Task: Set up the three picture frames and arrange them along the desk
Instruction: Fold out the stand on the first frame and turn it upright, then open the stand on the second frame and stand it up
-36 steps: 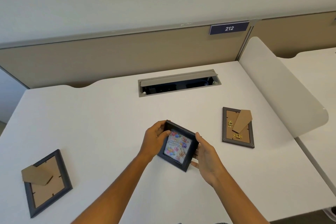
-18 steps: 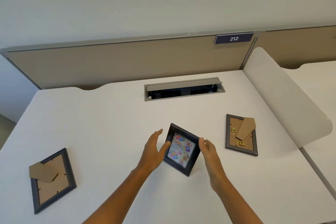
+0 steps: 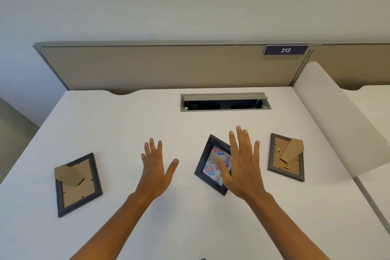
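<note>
A small dark frame (image 3: 207, 162) with a colourful balloon picture stands propped on the white desk (image 3: 118, 124), tilted like a diamond. My right hand (image 3: 242, 164) hovers open in front of it and hides its right part. My left hand (image 3: 156, 167) is open with fingers spread, left of that frame and apart from it. A second dark frame (image 3: 79, 188) lies face down at the left with its cardboard stand folded out. A third frame (image 3: 286, 157) lies face down at the right, its stand raised.
An open cable tray (image 3: 224, 102) is set into the desk behind the frames. A tan partition (image 3: 158, 65) with a "212" label (image 3: 285, 50) runs along the back. A white divider panel (image 3: 341, 120) closes the right side.
Both hands have let go of the balloon frame and opened wide. The left hand has moved away to the left, and the frame now stands alone.
</note>
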A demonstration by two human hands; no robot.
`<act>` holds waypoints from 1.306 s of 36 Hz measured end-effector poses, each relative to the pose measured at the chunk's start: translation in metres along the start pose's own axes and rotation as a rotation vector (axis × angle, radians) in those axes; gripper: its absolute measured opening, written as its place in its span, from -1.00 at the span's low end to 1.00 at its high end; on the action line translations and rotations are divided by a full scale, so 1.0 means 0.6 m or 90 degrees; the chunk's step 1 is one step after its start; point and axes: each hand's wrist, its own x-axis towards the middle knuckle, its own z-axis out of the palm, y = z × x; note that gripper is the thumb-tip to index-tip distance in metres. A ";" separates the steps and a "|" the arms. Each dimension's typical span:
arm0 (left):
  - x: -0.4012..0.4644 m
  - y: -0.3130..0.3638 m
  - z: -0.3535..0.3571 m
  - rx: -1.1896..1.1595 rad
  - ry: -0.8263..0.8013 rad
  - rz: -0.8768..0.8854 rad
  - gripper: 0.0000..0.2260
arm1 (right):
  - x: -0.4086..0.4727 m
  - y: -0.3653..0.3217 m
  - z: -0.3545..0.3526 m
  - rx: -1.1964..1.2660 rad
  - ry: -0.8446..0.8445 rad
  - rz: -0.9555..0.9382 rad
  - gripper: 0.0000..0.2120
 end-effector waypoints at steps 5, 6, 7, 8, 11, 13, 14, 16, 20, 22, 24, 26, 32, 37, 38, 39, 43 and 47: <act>-0.028 -0.048 -0.055 0.018 0.033 -0.033 -0.19 | 0.025 -0.059 0.005 0.011 -0.039 -0.053 -0.15; -0.034 -0.058 -0.065 0.022 0.037 -0.040 -0.19 | 0.029 -0.073 0.009 0.010 -0.048 -0.064 -0.16; -0.041 -0.068 -0.075 0.025 0.041 -0.045 -0.20 | 0.033 -0.086 0.015 0.008 -0.056 -0.078 -0.17; -0.048 -0.078 -0.083 0.029 0.045 -0.051 -0.20 | 0.035 -0.099 0.021 0.006 -0.065 -0.094 -0.18; -0.070 -0.114 -0.111 0.041 0.058 -0.073 -0.20 | 0.043 -0.142 0.044 -0.006 -0.099 -0.136 -0.20; -0.086 -0.142 -0.131 0.059 0.070 -0.083 -0.19 | 0.047 -0.172 0.063 -0.013 -0.120 -0.161 -0.21; -0.095 -0.157 -0.142 0.066 0.076 -0.088 -0.19 | 0.048 -0.188 0.073 -0.013 -0.129 -0.174 -0.21; -0.111 -0.185 -0.163 0.074 0.086 -0.103 -0.18 | 0.050 -0.218 0.092 -0.002 -0.145 -0.200 -0.21; -0.143 -0.238 -0.199 0.082 0.110 -0.140 -0.20 | 0.050 -0.281 0.129 0.014 -0.174 -0.239 -0.21; -0.157 -0.259 -0.215 0.074 0.115 -0.142 -0.22 | 0.050 -0.312 0.146 0.023 -0.187 -0.257 -0.22; -0.168 -0.277 -0.232 0.072 0.123 -0.134 -0.25 | 0.050 -0.341 0.162 0.029 -0.197 -0.274 -0.22; -0.177 -0.297 -0.247 0.081 0.131 -0.132 -0.27 | 0.048 -0.369 0.177 0.026 -0.208 -0.289 -0.22; -0.213 -0.361 -0.283 0.126 0.138 -0.198 -0.23 | 0.035 -0.444 0.221 0.034 -0.246 -0.333 -0.24; -0.239 -0.400 -0.288 0.116 0.133 -0.253 -0.23 | 0.020 -0.490 0.262 0.043 -0.296 -0.341 -0.24; -0.243 -0.406 -0.285 0.107 0.128 -0.266 -0.22 | 0.016 -0.498 0.271 0.051 -0.311 -0.334 -0.24; -0.247 -0.412 -0.280 0.091 0.120 -0.284 -0.22 | 0.012 -0.506 0.281 0.060 -0.328 -0.323 -0.24; -0.251 -0.422 -0.260 -0.042 0.084 -0.387 -0.19 | -0.003 -0.533 0.318 0.116 -0.412 -0.241 -0.24; -0.248 -0.421 -0.241 -0.132 0.101 -0.451 -0.17 | -0.012 -0.561 0.339 0.175 -0.470 -0.092 -0.34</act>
